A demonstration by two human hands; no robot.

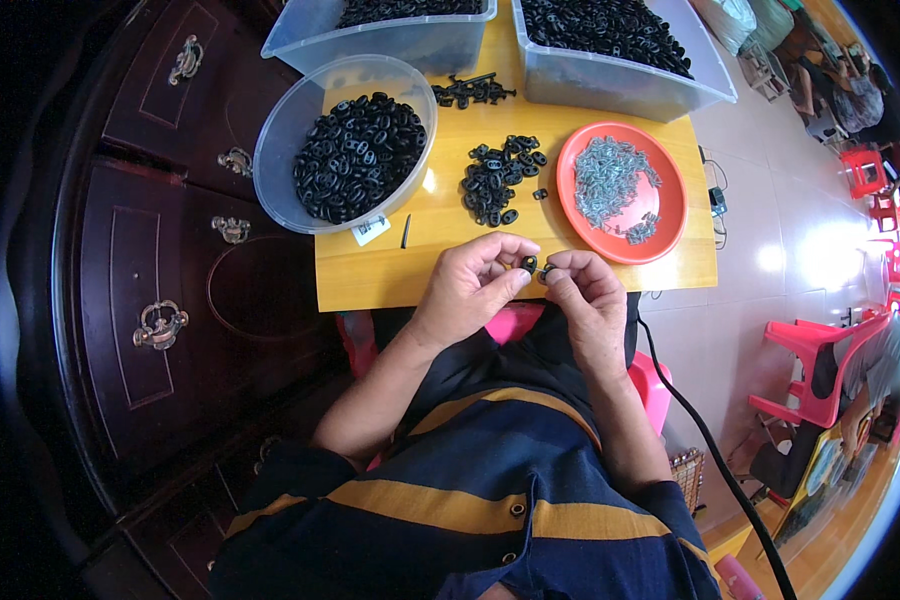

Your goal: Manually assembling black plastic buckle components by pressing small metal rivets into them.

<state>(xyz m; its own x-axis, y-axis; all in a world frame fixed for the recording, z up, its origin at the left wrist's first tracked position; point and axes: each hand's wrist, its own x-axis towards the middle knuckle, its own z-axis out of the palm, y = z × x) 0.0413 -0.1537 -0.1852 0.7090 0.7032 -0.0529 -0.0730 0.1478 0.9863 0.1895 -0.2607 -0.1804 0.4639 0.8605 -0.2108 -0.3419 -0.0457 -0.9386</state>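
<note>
1. A small black piece (pixel 529 264) is above the near edge of the tabletop (pixel 370 280), with a second black piece (pixel 547 274) just beside it. Fingers cover much of both, and whether they touch cannot be told.
2. The left hand (pixel 470 287) pinches the first between thumb and fingers; the right hand (pixel 588 297) pinches the second in the same way. The fingertips of the hands nearly meet.
3. Beyond the hands lies a loose heap of black oval parts (pixel 490 188), with a single dark part (pixel 541 194) apart from it on the right.
4. Right of that, a round red plate (pixel 567 195) holds many small, clear or silvery pieces (pixel 607 180).
5. On the left stands a clear round tub (pixel 273 185) of black ovals (pixel 360 155). Near its foot are a white square (pixel 371 231) and a thin dark stick (pixel 406 231).
6. Farther back, dark rod-like parts (pixel 473 91) lie in a jumble before two clear bins (pixel 615 90), both holding black parts.
7. A dark wooden cabinet (pixel 185 300) fills the left side; a black cord (pixel 692 410) runs down on the right.
8. Farther right, other people (pixel 858 105) sit near red chairs (pixel 820 375) on a pale floor (pixel 750 235).
</note>
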